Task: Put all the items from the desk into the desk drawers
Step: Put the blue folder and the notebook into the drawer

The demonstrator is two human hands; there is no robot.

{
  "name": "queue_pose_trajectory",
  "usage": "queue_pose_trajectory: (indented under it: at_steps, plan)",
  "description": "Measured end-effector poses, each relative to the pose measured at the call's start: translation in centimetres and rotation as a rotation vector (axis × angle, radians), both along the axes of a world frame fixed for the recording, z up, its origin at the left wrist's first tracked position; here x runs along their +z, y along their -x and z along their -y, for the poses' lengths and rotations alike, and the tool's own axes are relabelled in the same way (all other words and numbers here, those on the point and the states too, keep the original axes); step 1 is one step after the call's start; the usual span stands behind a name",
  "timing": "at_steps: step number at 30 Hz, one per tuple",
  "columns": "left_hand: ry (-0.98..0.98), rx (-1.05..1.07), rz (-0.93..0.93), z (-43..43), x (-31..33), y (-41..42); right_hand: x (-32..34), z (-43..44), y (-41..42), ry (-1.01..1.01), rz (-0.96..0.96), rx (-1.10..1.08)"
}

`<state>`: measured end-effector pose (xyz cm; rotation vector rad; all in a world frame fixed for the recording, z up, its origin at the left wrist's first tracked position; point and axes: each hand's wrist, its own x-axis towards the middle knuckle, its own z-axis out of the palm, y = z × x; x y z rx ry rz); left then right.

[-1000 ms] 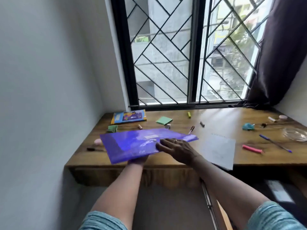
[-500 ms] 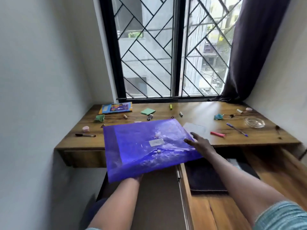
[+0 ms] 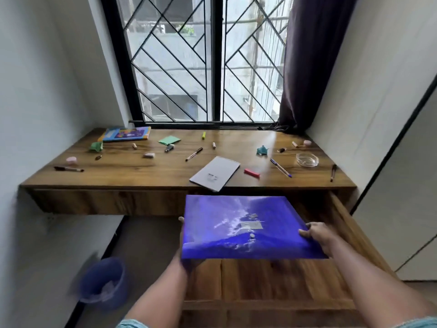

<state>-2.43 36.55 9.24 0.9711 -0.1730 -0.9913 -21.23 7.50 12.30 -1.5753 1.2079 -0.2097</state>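
Left hand and right hand grasp opposite edges of the blue folder over the open drawer

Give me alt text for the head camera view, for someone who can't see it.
A person's left hand and right hand hold a blue folder over an open drawer pulled out beneath a wooden desk at a barred window. Pens, a notepad, a glass dish and a colourful book lie scattered on the desk.

blue folder (glossy) over drawer, held by left hand, right hand
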Motion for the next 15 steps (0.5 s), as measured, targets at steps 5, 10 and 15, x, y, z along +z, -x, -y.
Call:
queue_pose_trajectory:
  at_steps: [5,10,15]
  plan:
    - [-0.308,0.026,-0.145,2.8,0.9,1.0,-1.3,3.5,2.8,-0.056,-0.017,-0.064]
    - [-0.872,-0.013,0.254,5.2,-1.2,-0.8,-2.9,4.7,2.0,-0.09,-0.008,-0.11]
    - [-1.25,-0.031,0.673,7.5,-3.5,-4.1,-4.5,5.4,-1.8,-0.067,-0.028,-0.082]
